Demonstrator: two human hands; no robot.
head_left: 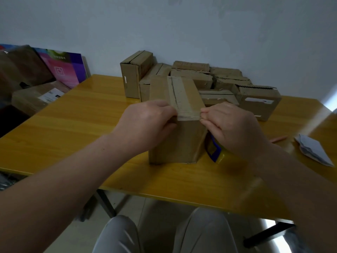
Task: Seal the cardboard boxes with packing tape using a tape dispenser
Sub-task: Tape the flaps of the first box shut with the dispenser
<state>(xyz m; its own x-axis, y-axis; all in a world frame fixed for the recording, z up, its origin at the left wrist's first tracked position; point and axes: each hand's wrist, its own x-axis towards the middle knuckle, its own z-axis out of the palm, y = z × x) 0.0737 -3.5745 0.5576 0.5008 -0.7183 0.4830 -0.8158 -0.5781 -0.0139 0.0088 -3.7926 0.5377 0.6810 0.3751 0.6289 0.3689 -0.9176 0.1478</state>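
Head view: your brown cardboard box [175, 141] sits on the yellow table [73, 125], long side pointing away from you. Your left hand [147, 115] grips its near top edge; your right hand [231, 125] pinches the shiny tape strip [182, 105] there.

Legible text: none at this resolution. Items carrying marks:

1. Colourful panel [73, 73] leaning on the wall, left of the bench [73, 125]. It shows a white square outline sign [58, 70] with a smaller mark inside. 1 line of small white print [59, 58] sits above the sign, too small to read.
2. Wrapped parcel [31, 101] left of the bench. Its white label [52, 94] has dark printed blocks, all blurred.
3. Upright box [136, 70] at the back of the bench. A small white sticker [125, 79] is on its near face, no characters resolved.
4. Right-hand box [259, 110]. Its torn white label [258, 100] has a dark speck of print at the right end, unreadable.
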